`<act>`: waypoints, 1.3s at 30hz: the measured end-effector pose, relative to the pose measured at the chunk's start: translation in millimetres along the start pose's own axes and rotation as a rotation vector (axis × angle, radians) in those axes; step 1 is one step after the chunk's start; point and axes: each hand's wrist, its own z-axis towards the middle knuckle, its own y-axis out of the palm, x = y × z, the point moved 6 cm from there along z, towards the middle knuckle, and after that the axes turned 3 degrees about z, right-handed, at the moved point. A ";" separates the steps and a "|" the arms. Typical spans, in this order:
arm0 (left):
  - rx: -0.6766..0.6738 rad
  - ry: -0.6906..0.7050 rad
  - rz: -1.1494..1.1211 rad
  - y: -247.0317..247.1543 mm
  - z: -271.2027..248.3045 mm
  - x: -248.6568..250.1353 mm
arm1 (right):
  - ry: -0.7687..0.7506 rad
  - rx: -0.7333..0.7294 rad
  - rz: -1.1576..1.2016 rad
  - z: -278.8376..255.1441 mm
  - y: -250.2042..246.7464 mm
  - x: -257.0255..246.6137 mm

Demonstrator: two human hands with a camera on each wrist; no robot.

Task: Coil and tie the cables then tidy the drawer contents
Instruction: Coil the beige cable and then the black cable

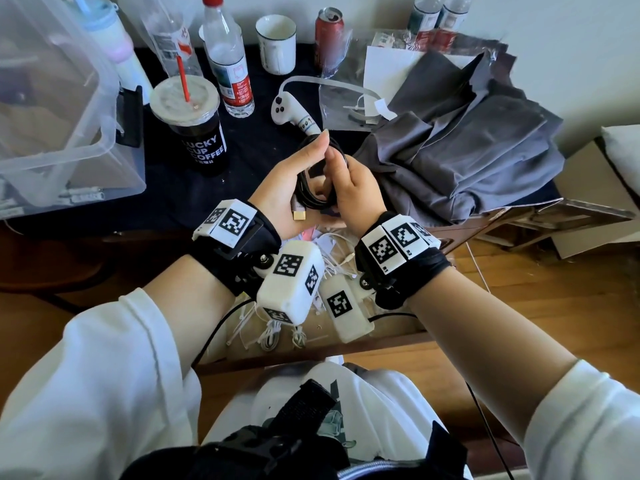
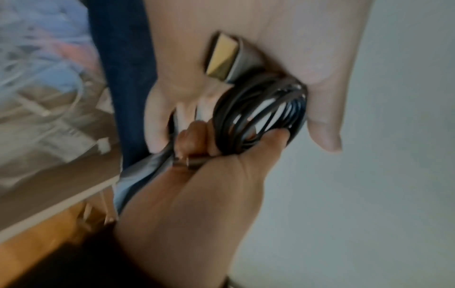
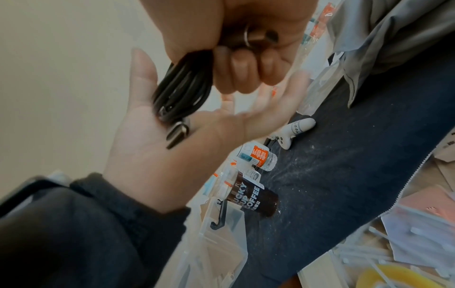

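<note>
Black cable, coiled: right hand fisted round loops; left hand flat beneath. Keep loops bunched, plug tucked, before tying.

Gleaming faintly along smooth black rubbery sheathing: coiled cable, ending in a shiny gold-toned metal plug against the left hand. Looking matt and soft just right of the right hand: crumpled grey cloth. Spreading dull and dusty beyond both hands: dark fabric covering the desk. Shining clear and glossy far left of the left hand: plastic storage box. Showing smooth glossy white plastic beyond the fingertips: controller. Glowing warm and polished below the right hand: wooden floor.
</note>
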 end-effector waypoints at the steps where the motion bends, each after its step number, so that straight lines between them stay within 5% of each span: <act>1: -0.052 -0.027 -0.029 1.0 -0.8 -2.2 | 0.008 -0.011 -0.003 -1.1 1.4 1.4; 5: -0.191 -0.066 0.014 10.1 -7.1 -5.7 | 0.025 -0.014 -0.319 -2.1 2.1 12.8; 11: -0.115 -0.178 0.268 2.2 -14.2 -12.7 | 0.023 -0.114 -0.708 3.5 1.4 27.2; 18: -0.032 -0.143 0.377 -13.0 -14.8 -8.5 | 0.043 -0.159 -0.539 5.9 6.5 24.0; 22: 0.081 -0.157 0.426 -25.8 -17.3 -5.6 | -0.104 -0.213 -0.156 9.7 5.3 10.0; 25: 0.090 -0.171 0.532 -34.9 -17.6 -8.2 | -0.052 -0.289 -0.060 9.6 2.2 2.8; 28: 0.088 -0.151 0.665 -34.3 -15.3 -10.9 | -0.050 -0.435 -0.196 5.2 17.3 -5.4; 32: 0.107 -0.163 0.721 -36.8 -15.8 -13.1 | -0.095 -0.450 -0.572 8.8 31.9 -5.4; 39: 0.141 -0.216 0.622 -62.1 -21.9 -23.0 | -0.105 -0.441 -0.497 12.5 61.3 7.3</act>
